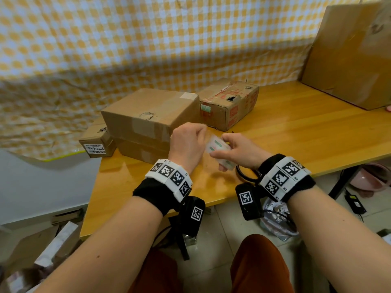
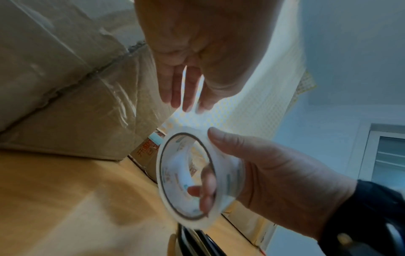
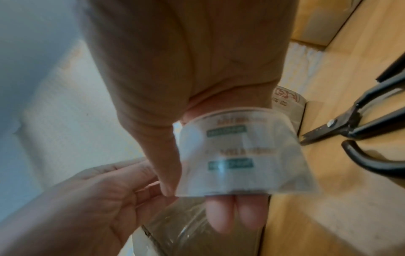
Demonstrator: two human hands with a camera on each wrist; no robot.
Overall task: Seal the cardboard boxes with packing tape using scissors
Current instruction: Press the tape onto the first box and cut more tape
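Note:
A roll of clear packing tape (image 1: 220,149) is held above the table's near edge. My right hand (image 1: 222,160) grips it: fingers pass through the core, and two fingertips (image 3: 230,213) stick out of it in the right wrist view, thumb outside. My left hand (image 1: 201,130) is just left of the roll, its thumb and fingers (image 2: 186,97) pinching at the tape's loose end. Black scissors (image 3: 350,128) lie on the table under my right wrist; only their handles (image 1: 245,175) show in the head view. A brown cardboard box (image 1: 148,115) stands right behind my hands.
That box is stacked on a flatter one (image 1: 139,152), with a small labelled box (image 1: 97,143) at its left. A red-printed box (image 1: 228,102) stands behind, and a tall box (image 1: 349,56) at the back right. The wooden table (image 1: 306,127) is bare on the right.

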